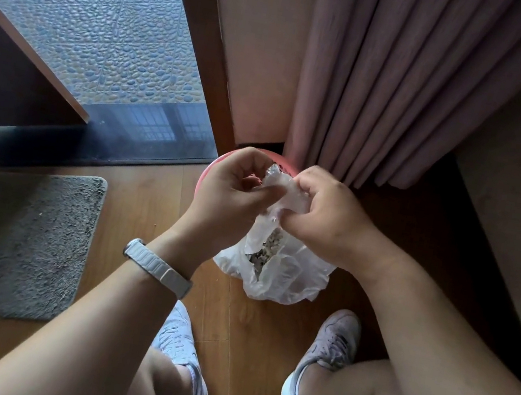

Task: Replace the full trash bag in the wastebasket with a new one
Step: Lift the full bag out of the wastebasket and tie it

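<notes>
- Pale laced sneakers (bare knees above them) stand at the bottom of the frame.
- The left hand and right hand, fingers curled, both pinch the gathered neck of the translucent white plastic trash bag at centre frame.
- The bag's full body hangs below the hands, beside the round pink plastic wastebasket.
- A grey shaggy mat lies at lower left.

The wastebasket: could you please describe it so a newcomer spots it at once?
Find the mauve curtain hanging to the wooden floor. At its foot, behind the translucent trash bag, stands the wastebasket. Only it is round with a pink rim.
</notes>
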`<state>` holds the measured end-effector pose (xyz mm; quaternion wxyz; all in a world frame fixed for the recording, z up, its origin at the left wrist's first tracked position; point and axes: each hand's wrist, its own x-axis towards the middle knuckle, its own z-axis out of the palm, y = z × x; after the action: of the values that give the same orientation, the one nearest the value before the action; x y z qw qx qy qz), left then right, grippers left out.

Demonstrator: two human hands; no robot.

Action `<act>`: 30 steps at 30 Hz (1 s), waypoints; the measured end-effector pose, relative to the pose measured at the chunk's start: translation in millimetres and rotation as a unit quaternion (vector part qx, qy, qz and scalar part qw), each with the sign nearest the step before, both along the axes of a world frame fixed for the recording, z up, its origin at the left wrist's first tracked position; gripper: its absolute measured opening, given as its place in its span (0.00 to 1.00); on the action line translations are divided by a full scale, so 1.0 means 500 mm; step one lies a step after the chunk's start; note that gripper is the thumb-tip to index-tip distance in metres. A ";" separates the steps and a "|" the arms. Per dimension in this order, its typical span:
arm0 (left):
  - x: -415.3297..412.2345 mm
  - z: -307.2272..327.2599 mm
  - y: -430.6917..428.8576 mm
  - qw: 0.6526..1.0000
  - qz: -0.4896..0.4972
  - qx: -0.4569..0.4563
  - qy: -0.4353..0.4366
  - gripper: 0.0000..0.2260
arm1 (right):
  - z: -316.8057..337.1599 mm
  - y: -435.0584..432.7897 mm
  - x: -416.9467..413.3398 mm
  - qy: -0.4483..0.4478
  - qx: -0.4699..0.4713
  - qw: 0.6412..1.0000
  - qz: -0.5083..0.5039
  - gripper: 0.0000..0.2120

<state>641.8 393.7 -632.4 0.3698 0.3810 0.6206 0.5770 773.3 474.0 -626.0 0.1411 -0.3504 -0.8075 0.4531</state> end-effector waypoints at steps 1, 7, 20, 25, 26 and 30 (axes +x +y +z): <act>0.001 0.002 0.000 1.000 -0.005 -0.003 0.007 0.06 | 0.002 0.000 0.000 0.000 -0.027 1.000 -0.003 0.09; 0.001 0.007 0.000 0.999 -0.030 -0.018 0.015 0.07 | 0.006 0.007 0.017 0.059 -0.201 0.978 0.003 0.10; 0.004 0.017 0.003 0.997 0.021 -0.023 -0.064 0.09 | 0.000 -0.011 0.008 0.082 0.045 0.993 -0.071 0.17; -0.006 0.017 0.003 0.994 0.035 -0.031 -0.099 0.10 | 0.004 -0.024 0.005 0.085 0.207 0.974 -0.038 0.10; -0.006 0.016 0.003 0.993 0.037 -0.035 -0.104 0.10 | 0.001 -0.025 0.004 0.083 0.216 0.972 -0.036 0.09; -0.004 0.020 0.000 0.993 0.023 -0.036 -0.109 0.09 | -0.007 -0.023 0.003 0.086 0.244 0.965 -0.039 0.08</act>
<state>639.7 393.9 -622.4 0.4358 0.2875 0.6054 0.6007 775.0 462.4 -629.7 0.3089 -0.2958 -0.8643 0.2648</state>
